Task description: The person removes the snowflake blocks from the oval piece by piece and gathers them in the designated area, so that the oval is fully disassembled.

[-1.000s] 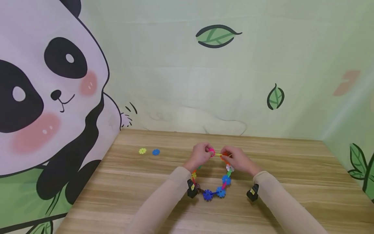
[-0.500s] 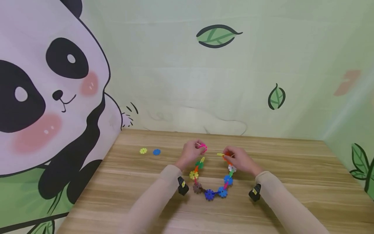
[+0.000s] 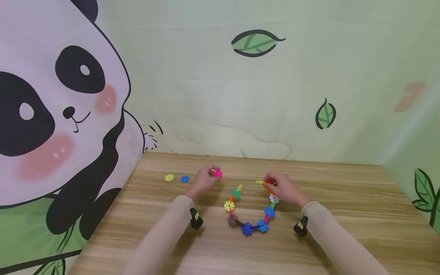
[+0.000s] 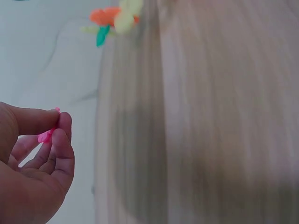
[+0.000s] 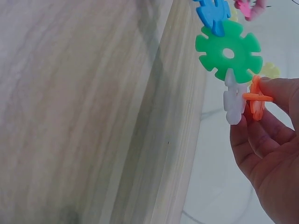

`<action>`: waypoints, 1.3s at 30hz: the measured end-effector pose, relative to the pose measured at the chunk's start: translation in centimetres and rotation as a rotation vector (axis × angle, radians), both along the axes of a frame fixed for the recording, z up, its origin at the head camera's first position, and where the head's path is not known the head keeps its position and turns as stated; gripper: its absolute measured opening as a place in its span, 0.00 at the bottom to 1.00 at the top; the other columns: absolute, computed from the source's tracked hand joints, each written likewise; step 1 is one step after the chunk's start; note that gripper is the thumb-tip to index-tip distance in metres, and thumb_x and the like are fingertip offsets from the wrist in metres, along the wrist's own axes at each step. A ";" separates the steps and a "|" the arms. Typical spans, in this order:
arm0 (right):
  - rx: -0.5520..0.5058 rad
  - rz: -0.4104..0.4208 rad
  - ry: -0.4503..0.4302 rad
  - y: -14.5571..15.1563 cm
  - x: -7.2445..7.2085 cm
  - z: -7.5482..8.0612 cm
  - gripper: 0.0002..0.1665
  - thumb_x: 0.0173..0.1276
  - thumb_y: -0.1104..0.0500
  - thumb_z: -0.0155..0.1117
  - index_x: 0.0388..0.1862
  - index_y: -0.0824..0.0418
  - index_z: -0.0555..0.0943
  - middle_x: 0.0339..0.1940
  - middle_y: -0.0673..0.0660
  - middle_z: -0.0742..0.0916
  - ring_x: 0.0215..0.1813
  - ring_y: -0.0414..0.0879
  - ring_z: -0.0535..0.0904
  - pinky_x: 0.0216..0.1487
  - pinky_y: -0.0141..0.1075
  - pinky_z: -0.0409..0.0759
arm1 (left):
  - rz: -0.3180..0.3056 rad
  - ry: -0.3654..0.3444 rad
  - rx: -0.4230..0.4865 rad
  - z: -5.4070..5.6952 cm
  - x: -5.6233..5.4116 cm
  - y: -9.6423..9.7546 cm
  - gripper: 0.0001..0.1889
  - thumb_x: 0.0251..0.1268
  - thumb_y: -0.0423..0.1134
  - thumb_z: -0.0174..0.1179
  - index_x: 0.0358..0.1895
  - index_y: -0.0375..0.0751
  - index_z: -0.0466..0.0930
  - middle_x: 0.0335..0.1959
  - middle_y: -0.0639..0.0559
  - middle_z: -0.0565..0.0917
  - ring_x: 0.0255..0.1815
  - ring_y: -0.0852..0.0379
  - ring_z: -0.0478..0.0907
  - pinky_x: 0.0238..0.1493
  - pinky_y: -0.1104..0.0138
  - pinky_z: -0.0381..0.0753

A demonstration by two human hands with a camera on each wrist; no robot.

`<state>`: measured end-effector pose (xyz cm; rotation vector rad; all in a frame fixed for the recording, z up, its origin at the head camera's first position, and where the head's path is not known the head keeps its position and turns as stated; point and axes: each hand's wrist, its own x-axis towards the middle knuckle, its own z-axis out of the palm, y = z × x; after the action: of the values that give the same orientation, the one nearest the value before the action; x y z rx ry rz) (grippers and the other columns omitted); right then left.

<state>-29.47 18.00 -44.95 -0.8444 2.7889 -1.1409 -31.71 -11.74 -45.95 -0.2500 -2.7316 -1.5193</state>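
Between thumb and fingers, my left hand point(image 3: 205, 178) pinches a pink snowflake disc point(image 3: 218, 173), held apart from the chain; the left wrist view shows the pink disc point(image 4: 46, 136) mostly covered by fingers. My right hand point(image 3: 282, 187) pinches an orange snowflake disc point(image 5: 256, 99) near one end of a chain of interlocked plastic discs. That chain curves in a U through white point(image 5: 234, 100), green point(image 5: 228, 52), blue, brown and yellow discs point(image 3: 229, 205). Its left end finishes in a green disc point(image 3: 235, 194) with a yellow one; a yellow disc point(image 3: 260, 182) sticks out by my right fingers.
Two loose discs, one yellow point(image 3: 169, 178) and one blue point(image 3: 185, 179), lie on the wooden table point(image 3: 154, 236) left of my left hand. A printed fabric backdrop with a panda point(image 3: 68, 114) and leaves rises behind and beside the table.
The pink disc has come away from the yellow disc at the right end and moved left in my left hand. My right hand stays nearly in place, still holding the chain's end.
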 end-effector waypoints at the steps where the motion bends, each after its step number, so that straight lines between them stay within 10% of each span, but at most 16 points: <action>1: 0.001 -0.002 -0.002 0.0 0.0 0.0 0.04 0.67 0.67 0.59 0.39 0.63 0.78 0.33 0.52 0.83 0.36 0.44 0.78 0.41 0.40 0.80 | 0.005 -0.007 -0.019 -0.2 0.0 -0.4 0.16 0.59 0.29 0.62 0.51 0.32 0.77 0.39 0.43 0.81 0.41 0.50 0.77 0.35 0.64 0.78; 20: -0.001 0.003 0.007 0.3 -0.2 -0.4 0.03 0.67 0.68 0.59 0.38 0.63 0.78 0.32 0.51 0.83 0.35 0.44 0.77 0.39 0.37 0.79 | 0.048 -0.059 -0.200 -2.0 0.2 -5.7 0.21 0.54 0.26 0.64 0.53 0.26 0.76 0.43 0.38 0.81 0.42 0.49 0.76 0.44 0.61 0.77; 39: 0.019 0.006 0.021 0.3 -0.1 -0.4 0.03 0.67 0.67 0.59 0.38 0.63 0.78 0.32 0.50 0.82 0.35 0.43 0.77 0.40 0.38 0.79 | 0.096 -0.103 -0.268 -1.7 -0.3 -6.4 0.21 0.52 0.25 0.62 0.52 0.27 0.76 0.39 0.40 0.80 0.36 0.51 0.74 0.38 0.64 0.76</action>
<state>-29.57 18.33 -45.33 -0.8672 2.8070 -1.1100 -31.99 -18.15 -47.70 -0.0402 -2.9766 -1.1730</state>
